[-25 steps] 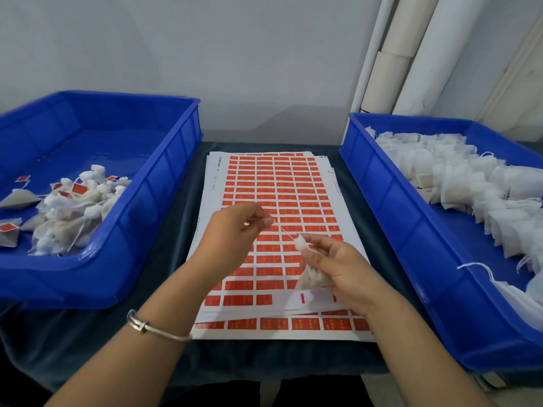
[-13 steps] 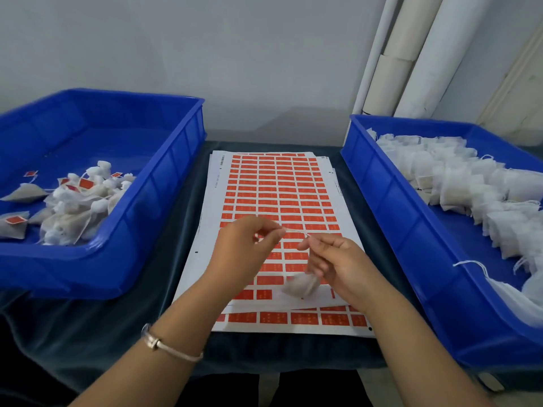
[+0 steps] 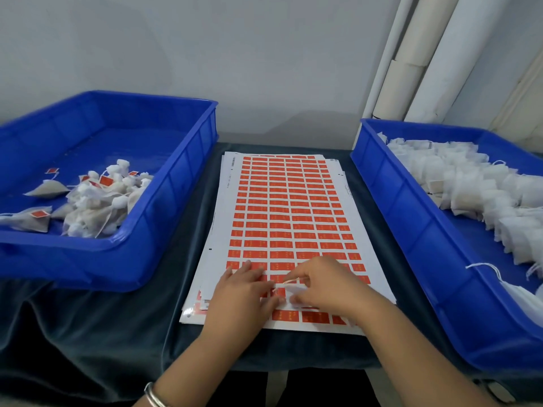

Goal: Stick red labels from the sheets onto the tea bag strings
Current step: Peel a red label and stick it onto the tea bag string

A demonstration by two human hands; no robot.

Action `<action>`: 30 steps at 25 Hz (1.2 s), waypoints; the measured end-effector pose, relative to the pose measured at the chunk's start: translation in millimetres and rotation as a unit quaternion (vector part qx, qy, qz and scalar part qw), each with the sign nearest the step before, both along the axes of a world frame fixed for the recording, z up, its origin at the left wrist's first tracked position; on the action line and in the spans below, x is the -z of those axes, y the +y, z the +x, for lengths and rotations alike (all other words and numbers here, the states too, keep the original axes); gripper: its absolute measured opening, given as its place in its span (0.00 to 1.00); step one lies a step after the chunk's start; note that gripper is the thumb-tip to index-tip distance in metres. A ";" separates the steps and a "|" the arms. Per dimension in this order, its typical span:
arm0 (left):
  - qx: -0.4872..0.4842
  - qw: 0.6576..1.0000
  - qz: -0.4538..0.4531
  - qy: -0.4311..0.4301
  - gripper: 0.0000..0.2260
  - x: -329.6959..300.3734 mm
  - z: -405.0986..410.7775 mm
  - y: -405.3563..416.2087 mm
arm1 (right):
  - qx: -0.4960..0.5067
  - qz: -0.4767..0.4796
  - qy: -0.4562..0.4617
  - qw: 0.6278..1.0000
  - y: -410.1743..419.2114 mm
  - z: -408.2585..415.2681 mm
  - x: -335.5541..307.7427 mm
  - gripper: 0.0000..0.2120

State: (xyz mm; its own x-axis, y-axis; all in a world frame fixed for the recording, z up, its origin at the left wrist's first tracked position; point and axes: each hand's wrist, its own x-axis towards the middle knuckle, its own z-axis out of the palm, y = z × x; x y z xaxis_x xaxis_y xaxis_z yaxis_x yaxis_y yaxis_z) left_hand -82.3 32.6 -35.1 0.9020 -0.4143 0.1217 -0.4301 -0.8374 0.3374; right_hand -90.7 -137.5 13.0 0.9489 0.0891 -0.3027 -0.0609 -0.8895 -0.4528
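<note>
A stack of white sheets [image 3: 282, 207] with rows of red labels lies in the middle of the table. Both hands are low over its near end. My left hand [image 3: 244, 292] lies flat on the sheet, fingers stretched forward. My right hand [image 3: 326, 284] is curled round a small white tea bag [image 3: 293, 293], and its fingertips pinch the string against the labels close to my left thumb. Most of the bag is hidden under my right hand.
A blue bin [image 3: 164, 218] on the left holds a pile of tea bags with red labels [image 3: 97, 201]. A blue bin [image 3: 411, 230] on the right holds many plain tea bags [image 3: 470, 183]. Dark cloth [image 3: 88, 333] covers the table. White pipes [image 3: 411, 69] stand at the back right.
Both hands came down from above the sheet onto its near end. My left hand went from pinching the string in the air to lying flat on the labels.
</note>
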 end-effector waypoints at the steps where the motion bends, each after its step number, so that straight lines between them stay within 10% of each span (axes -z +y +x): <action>1: 0.008 1.000 0.016 -0.010 0.19 0.7 -0.4 0.0 | -0.018 -0.024 0.007 1.000 2.6 1.5 1.6 0.20; 30: 0.145 0.985 0.074 -0.049 0.16 -18.6 15.0 0.5 | -0.005 0.040 0.033 0.999 -8.9 10.1 12.5 0.16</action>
